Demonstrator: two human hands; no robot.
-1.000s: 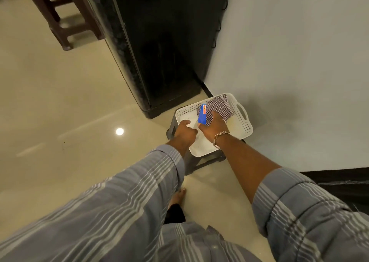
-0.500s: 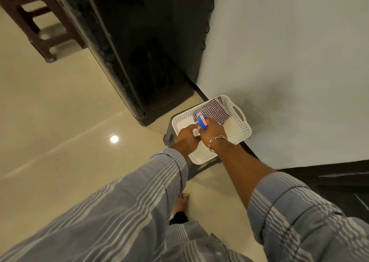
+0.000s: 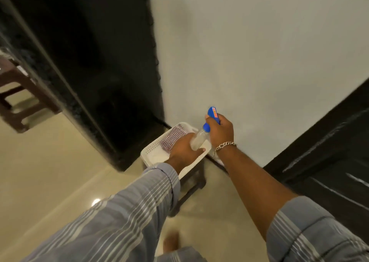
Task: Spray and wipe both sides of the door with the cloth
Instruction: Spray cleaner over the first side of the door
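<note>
A clear spray bottle (image 3: pixel 200 138) with a blue head is lifted above the white basket (image 3: pixel 151 152). My right hand (image 3: pixel 221 131) grips its blue head; a chain bracelet hangs at that wrist. My left hand (image 3: pixel 184 150) is curled around the bottle's clear body from below. The checked cloth (image 3: pixel 172 140) lies in the basket, partly hidden by my left hand. The dark door (image 3: pixel 95 62) stands open on the left, its edge toward me.
The basket rests on a small dark stool (image 3: pixel 191 186) against the pale wall (image 3: pixel 259 52). A brown stool (image 3: pixel 16 102) stands at far left. Dark panelling (image 3: pixel 329 152) runs along the right. My bare foot (image 3: pixel 171 241) is on the glossy floor.
Both hands have lifted the spray bottle up out of the basket. The view has tilted upward and to the right.
</note>
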